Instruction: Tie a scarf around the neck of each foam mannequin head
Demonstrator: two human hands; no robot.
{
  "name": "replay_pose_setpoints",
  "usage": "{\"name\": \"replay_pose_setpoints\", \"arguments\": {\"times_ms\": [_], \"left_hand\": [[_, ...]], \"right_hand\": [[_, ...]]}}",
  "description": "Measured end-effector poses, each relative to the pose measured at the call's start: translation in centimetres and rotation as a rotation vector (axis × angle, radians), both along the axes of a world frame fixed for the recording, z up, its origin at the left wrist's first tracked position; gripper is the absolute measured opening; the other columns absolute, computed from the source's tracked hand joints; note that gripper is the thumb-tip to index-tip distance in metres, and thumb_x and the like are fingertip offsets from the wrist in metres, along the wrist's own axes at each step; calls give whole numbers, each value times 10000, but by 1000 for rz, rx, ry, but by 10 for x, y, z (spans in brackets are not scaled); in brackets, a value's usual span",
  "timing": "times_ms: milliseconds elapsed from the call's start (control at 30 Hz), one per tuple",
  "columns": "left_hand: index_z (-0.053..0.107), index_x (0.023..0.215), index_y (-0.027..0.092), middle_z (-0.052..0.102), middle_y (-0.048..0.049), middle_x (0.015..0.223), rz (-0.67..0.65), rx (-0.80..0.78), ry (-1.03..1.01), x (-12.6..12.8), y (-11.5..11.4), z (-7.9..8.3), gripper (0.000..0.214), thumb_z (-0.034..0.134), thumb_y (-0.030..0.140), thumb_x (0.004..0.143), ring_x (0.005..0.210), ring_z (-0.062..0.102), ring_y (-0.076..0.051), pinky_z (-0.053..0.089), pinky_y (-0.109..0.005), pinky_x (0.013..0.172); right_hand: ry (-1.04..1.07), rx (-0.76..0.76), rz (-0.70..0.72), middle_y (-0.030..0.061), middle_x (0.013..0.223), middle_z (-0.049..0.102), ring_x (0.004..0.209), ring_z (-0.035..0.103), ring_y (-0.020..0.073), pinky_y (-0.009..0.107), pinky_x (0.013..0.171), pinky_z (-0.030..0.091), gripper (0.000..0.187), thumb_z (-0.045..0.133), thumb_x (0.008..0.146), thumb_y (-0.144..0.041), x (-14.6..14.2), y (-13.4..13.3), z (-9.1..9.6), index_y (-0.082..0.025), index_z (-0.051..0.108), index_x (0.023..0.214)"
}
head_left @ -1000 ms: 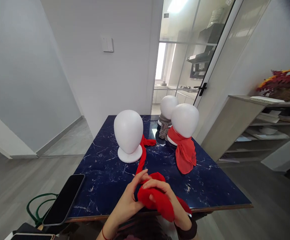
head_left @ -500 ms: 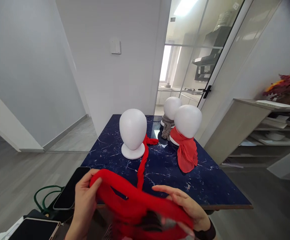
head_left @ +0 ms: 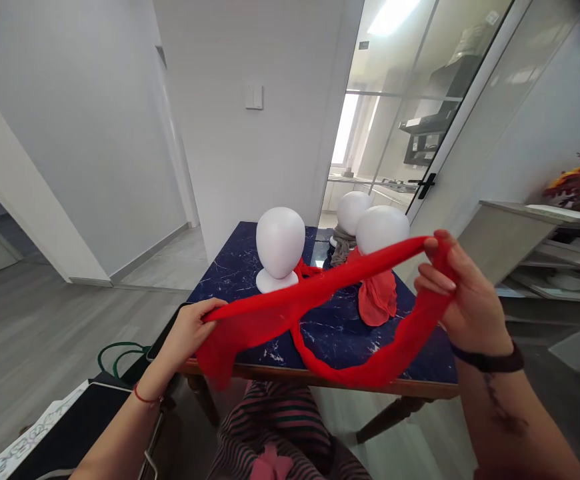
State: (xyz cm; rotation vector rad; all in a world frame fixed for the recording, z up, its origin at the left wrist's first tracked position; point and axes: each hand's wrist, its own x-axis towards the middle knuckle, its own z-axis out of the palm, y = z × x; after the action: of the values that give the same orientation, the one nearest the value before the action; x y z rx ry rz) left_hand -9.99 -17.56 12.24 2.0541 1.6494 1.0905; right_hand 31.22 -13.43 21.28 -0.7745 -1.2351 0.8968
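Note:
A sheer red scarf (head_left: 330, 283) is stretched between my two hands above the table's near edge. My left hand (head_left: 193, 330) is closed on one part of it, and a loose flap hangs below. Higher up on the right, my right hand (head_left: 463, 290) grips the scarf with bent fingers; a length loops down from it and back toward the middle. Behind the scarf stands a bare white mannequin head (head_left: 280, 243) on a round base. A second head (head_left: 383, 230) has a coral-red scarf (head_left: 377, 300) around its neck, partly hidden by the cloth I hold.
The dark blue marbled table (head_left: 230, 267) has a wooden edge. Farther back is a third white head (head_left: 354, 210) with a grey-brown scarf (head_left: 343, 247). At lower left lie a dark tablet-like object and a green cord (head_left: 115, 353). A shelf unit (head_left: 515, 220) stands right.
My hands have moved apart, pulling the bunched red scarf out into a long taut band. My right hand has risen to the right and closed on it. The view has shifted slightly.

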Motion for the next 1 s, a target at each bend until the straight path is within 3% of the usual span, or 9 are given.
{"name": "replay_pose_setpoints", "arguments": {"times_ms": [133,267,367,433,533,633,800,900,1000], "left_hand": [[669,802,157,639,-11,746,-37,0,-225,6,7,2,238,453,252,769,706,566,-160,433,-220,636],[634,792,149,619,-55,897,25,193,-362,5,18,6,204,468,269,797,850,564,-179,447,-259,768],[629,828,168,595,-62,964,291,429,-206,-6,25,1,170,474,183,761,929,556,-197,434,-297,852],[646,877,180,591,-71,1004,343,449,16,-15,29,-9,230,492,128,714,962,559,-215,429,-323,882],[671,980,210,598,-88,1134,41,161,318,-19,33,-28,291,566,170,712,1048,558,-256,430,-373,927],[665,1056,251,536,-73,1297,-294,-133,351,-8,38,-37,295,590,337,785,1138,532,-260,420,-393,978],[607,1150,260,563,-61,1266,-334,-68,-82,39,63,-12,314,512,349,865,1170,512,-221,377,-389,1033],[522,1255,273,526,-67,1316,-447,-115,-411,73,83,12,445,590,329,819,1199,491,-231,384,-391,1027],[484,1299,277,507,-80,1343,-707,-335,-587,99,100,27,660,735,322,691,1199,489,-259,382,-388,1013]], "right_hand": [[-24,23,64,-12,959,628,440,288,10,232,447,205,291,574,801,-361,-4,24,29,-276,607,1078],[-137,-53,72,-29,764,617,424,268,-18,228,444,167,326,589,791,-245,-1,54,31,-162,594,1106],[-215,-142,142,-51,643,586,411,254,-13,205,423,147,342,679,714,-229,0,73,18,-138,630,1040],[-332,-181,192,-43,616,582,421,286,5,194,411,163,365,724,670,-264,-1,84,4,-129,655,1002],[-541,-168,271,-21,623,585,441,330,30,194,406,210,365,687,710,-366,-9,99,-13,-119,674,979],[-733,-107,332,6,703,610,513,429,67,218,476,342,332,634,763,-419,-20,112,-16,-150,687,949],[-812,109,424,50,955,598,884,542,166,305,792,438,231,606,807,-400,-48,119,4,-202,703,875],[-639,104,566,28,865,584,740,534,127,272,676,452,222,587,828,-399,-65,114,18,-199,681,845],[-420,74,633,9,752,581,648,521,113,235,560,434,248,627,792,-446,-76,107,27,-202,665,810]]}}
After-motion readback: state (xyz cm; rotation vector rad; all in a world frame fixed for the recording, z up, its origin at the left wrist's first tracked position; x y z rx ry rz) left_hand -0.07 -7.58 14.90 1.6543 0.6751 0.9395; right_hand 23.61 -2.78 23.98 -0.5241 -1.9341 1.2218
